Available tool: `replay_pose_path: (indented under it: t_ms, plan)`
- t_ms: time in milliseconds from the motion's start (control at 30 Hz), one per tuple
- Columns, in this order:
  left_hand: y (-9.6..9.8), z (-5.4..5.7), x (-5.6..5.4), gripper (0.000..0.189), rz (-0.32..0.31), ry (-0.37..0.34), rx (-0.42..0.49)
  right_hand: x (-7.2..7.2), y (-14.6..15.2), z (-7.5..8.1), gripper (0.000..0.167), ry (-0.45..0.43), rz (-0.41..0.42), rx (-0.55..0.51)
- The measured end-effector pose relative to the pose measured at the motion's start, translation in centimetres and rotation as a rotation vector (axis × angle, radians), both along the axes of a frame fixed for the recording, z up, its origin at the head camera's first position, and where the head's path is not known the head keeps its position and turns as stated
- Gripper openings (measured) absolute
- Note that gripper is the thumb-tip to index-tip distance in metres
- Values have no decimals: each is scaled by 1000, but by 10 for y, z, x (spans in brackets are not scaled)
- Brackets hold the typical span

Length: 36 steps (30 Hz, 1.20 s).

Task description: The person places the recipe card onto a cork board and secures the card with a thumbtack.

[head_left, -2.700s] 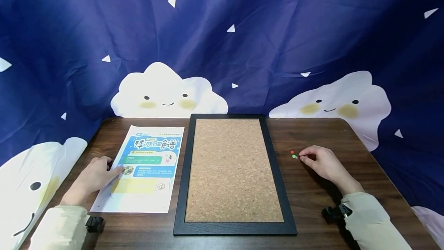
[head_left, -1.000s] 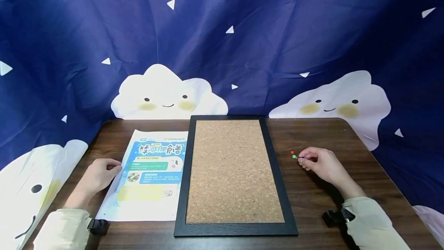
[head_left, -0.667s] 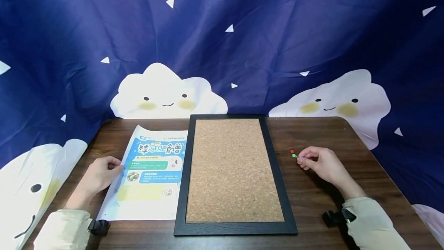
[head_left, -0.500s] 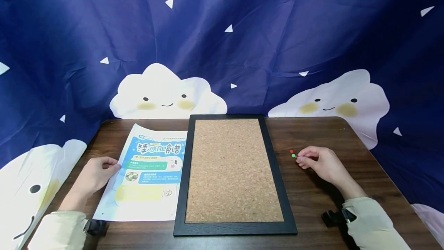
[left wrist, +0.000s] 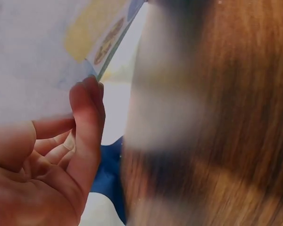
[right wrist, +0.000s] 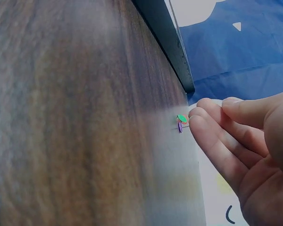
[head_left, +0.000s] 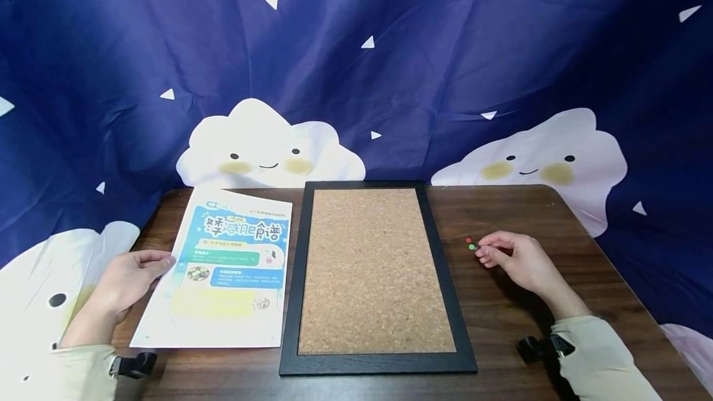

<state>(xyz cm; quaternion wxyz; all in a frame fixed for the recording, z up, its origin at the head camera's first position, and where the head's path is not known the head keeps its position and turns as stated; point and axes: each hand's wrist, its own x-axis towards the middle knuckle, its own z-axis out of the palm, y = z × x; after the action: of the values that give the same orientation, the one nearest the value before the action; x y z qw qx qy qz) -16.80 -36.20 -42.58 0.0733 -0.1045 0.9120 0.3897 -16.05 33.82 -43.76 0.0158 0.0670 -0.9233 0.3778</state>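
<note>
At the left of the head view, my left hand (head_left: 124, 278) pinches the left edge of a blue-and-white printed poster (head_left: 223, 320). The sheet is lifted on that side; the left wrist view shows the paper (left wrist: 28, 61) between thumb and fingers. On the right, my right hand (head_left: 523, 263) rests by a few small thumbtacks, with loosely bent fingers. A red thumbtack (head_left: 468, 240) and a green thumbtack (head_left: 471, 247) lie just beyond its fingertips. In the right wrist view, a purple thumbtack (right wrist: 180, 127) has its pin toward the fingertips; I see nothing held.
A cork board (head_left: 375, 271) in a black frame (head_left: 379, 364) lies between the hands on the brown wooden table (head_left: 523, 203). Behind the table hangs a blue curtain (head_left: 356, 79) with white clouds. Each sleeve has a black wrist camera at its cuff.
My left hand has taken hold of the poster's left edge. The sheet first slid right against the board's frame, then moved back left and lifted. My right hand has barely moved.
</note>
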Motion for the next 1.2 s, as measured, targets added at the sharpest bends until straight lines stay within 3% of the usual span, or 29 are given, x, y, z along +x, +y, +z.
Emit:
replay_pose_path:
  t_ms: [167, 333, 700, 967, 1200]
  plan:
    - [-3, 3, 1, 53, 12, 6, 83, 0, 0, 2, 11, 2, 4, -11]
    - [6, 6, 0, 56, 16, 7, 183, 0, -1, 5, 12, 7, 9, -38]
    - [54, 4, -9, 50, -3, 27, 386, 2, -9, 10, 14, 30, 26, -53]
    - [85, 1, -12, 49, -51, -14, 595, 1, -15, 11, 13, 60, 52, -61]
    - [106, -6, -15, 46, -79, -42, 701, -3, -22, 8, 13, 107, 90, -94]
